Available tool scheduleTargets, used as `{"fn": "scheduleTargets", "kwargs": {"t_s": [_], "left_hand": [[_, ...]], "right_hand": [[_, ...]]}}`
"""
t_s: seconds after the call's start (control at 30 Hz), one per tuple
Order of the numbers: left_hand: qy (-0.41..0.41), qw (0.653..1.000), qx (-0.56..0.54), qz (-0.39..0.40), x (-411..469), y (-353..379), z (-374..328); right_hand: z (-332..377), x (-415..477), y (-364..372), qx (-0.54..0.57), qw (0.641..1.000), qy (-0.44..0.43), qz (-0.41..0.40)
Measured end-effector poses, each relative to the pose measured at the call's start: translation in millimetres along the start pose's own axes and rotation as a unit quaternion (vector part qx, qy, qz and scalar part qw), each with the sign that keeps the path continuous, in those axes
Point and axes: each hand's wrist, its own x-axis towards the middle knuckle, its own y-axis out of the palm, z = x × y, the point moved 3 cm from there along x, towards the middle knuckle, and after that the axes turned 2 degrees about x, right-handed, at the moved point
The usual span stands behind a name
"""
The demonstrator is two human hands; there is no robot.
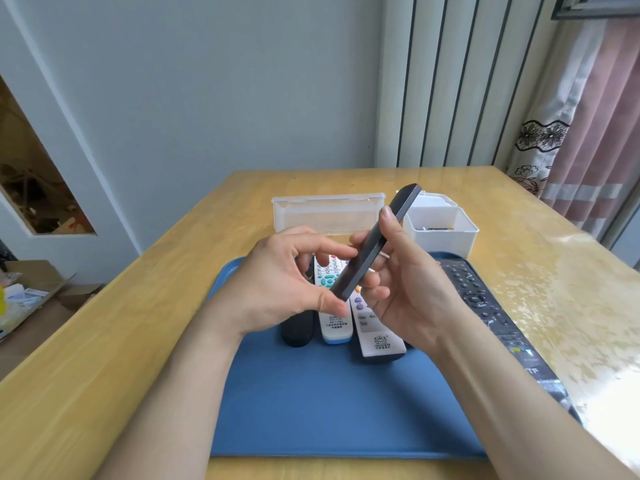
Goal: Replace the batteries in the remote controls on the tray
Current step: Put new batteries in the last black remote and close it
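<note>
Two grips on slim black remote (367,257), tilted above tray (329,403): right hand (408,289) grasps middle, left hand (277,282) pinches lower end.

Left hand (287,282) and right hand (410,292) close together, fingers curled.

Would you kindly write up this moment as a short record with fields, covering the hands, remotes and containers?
Held item: slim black remote, tilted, above the tray
Right hand: grips its middle
Left hand: pinches its lower end
Tray: blue, on wooden table
On tray: small black remote, white remote with teal buttons, pale grey remote, large black remote along right edge
Behind tray: clear long box; white box holding small dark items, unidentifiable
Battery cover: cannot tell
</note>
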Motion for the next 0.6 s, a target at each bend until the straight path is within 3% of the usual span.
{"fn": "scheduleTargets", "kwargs": {"t_s": [0.17,0.43,0.5,0.6], "left_hand": [[-0.034,0.986,-0.079,0.141,-10.4,-8.2,0.7],[-0.091,0.995,-0.01,-0.041,-3.1,-21.4,17.3],[-0.093,0.988,0.097,-0.08,-3.6,-31.8,21.8],[-0.158,0.948,0.276,-0.029,-8.9,-34.2,32.7]], "right_hand": [[-4.4,-1.8,12.2,-0.118,0.992,-0.039,0.011],[-19.8,-1.6,21.0,-0.275,0.96,-0.051,0.004],[-20.8,1.2,18.3,-0.353,0.931,-0.084,-0.04],[-23.1,3.7,12.8,-0.472,0.867,-0.145,-0.063]]}}
